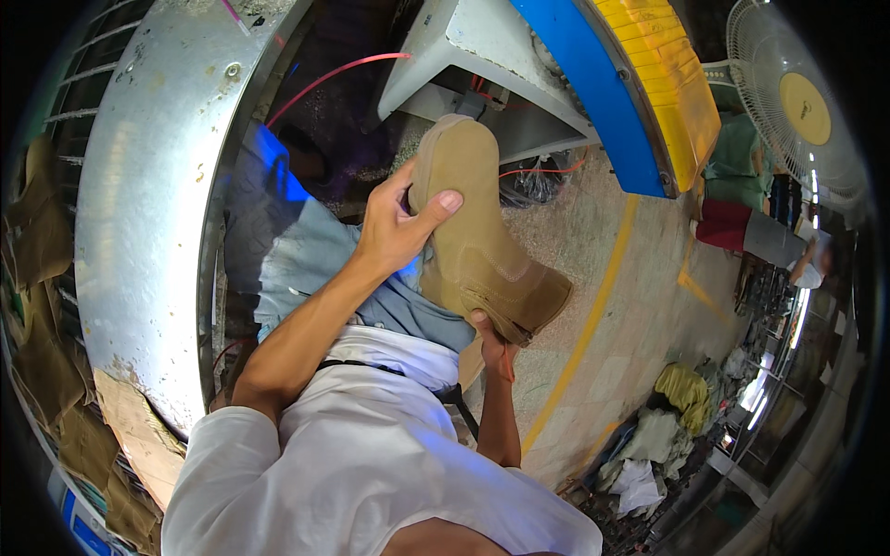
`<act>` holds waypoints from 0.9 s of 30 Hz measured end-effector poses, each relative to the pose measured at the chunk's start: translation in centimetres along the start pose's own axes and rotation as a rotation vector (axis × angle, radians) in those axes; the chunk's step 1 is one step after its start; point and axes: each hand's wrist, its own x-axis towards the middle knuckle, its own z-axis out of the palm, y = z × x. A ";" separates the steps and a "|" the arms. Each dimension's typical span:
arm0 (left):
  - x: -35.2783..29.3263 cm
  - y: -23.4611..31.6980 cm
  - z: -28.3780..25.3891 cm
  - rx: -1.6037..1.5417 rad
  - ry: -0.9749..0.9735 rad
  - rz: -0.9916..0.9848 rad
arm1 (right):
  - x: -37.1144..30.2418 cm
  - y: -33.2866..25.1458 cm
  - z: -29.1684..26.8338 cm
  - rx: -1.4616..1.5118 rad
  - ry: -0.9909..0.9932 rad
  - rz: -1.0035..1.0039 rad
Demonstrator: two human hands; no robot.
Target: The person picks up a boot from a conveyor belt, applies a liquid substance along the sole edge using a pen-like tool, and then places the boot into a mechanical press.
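Note:
A tan suede boot (468, 218) is held up in front of my lap, its rounded toe pointing away from me. Its shaft, darker brown at the top, points toward the lower right. My left hand (399, 218) grips the boot near the toe, thumb across the upper, with the other fingers mostly hidden behind its left side. At the shaft end, my right hand (491, 345) holds the lower edge with the thumb showing on top. The remaining right fingers are mostly hidden beneath the boot.
A metal bench (148, 204) runs along my left, with brown pieces (42, 343) on a rack beyond. Ahead stands a pale machine (501, 46) with a blue and yellow cover (649, 83) and red cables. A fan (802, 102), another person (807, 259) and a cloth heap (654, 440) are right.

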 end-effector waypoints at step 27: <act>2.7 2.6 -4.4 0.209 -0.073 -0.100 | -1.5 1.6 1.9 -0.591 -0.033 -0.414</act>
